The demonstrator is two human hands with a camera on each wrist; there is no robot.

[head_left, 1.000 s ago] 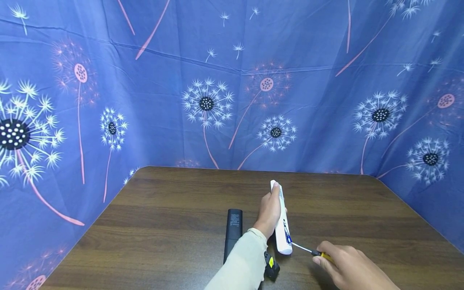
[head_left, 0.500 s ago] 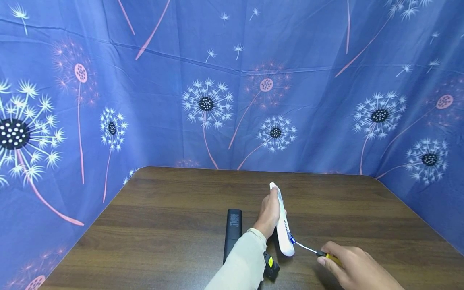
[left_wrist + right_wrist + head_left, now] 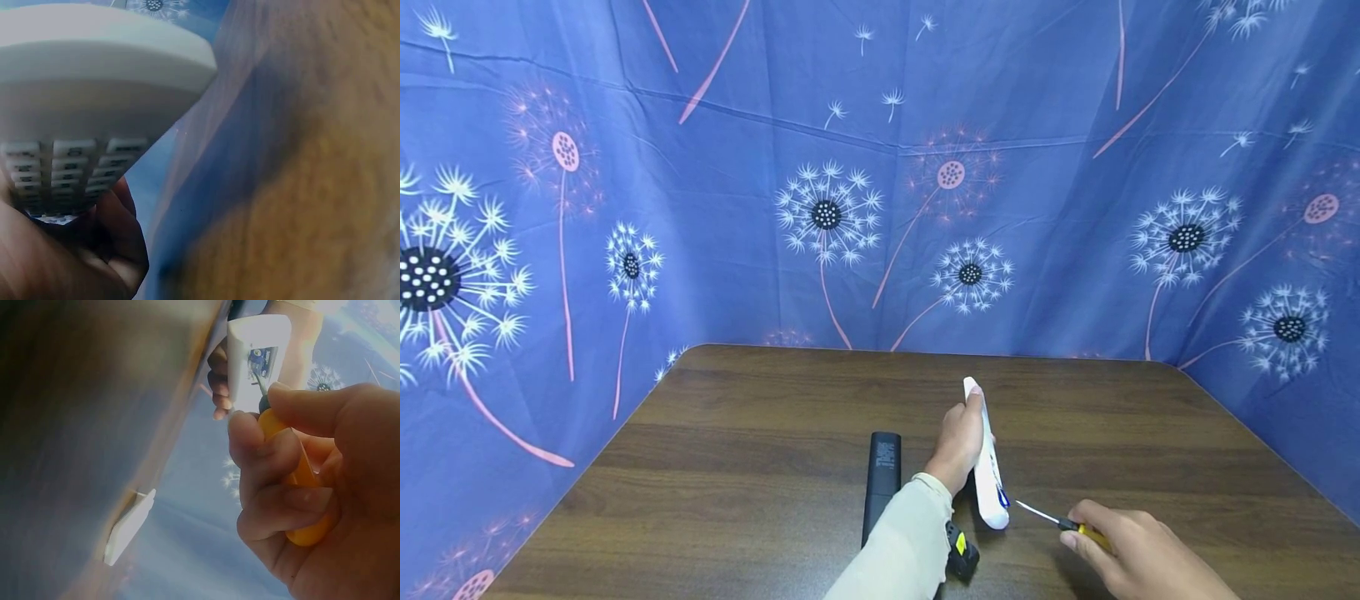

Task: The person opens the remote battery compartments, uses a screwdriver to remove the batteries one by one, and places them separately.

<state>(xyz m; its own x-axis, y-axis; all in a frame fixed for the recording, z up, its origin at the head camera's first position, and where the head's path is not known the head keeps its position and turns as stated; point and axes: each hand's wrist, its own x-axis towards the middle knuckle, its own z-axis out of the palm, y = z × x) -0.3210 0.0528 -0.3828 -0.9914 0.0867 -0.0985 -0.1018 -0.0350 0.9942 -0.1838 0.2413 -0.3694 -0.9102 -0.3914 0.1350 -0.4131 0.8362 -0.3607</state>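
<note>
Remote (image 3: 987, 485), long and white, is tilted in the left hand (image 3: 958, 442), seemingly clear of the table (image 3: 760, 467), its back turned toward the right hand (image 3: 1123, 546). It looks like light, stiff plastic, perhaps a little slick. The left fingers wrap its far half, a sound place to hold, as the near end and the uncovered recess (image 3: 267, 370) stay free. Something blue (image 3: 257, 355) sits in the recess; the small parts there look the most fragile. The right hand pinches a yellow-handled screwdriver (image 3: 1064, 524), tip just beside the recess; whether it touches is hard to tell. Left of the remote lies a black slab (image 3: 883, 475), its near end hidden by the sleeve (image 3: 895, 546). A black-and-yellow thing (image 3: 962, 558) sits just beyond the wrist, and a white piece (image 3: 130, 528) rests well apart.
</note>
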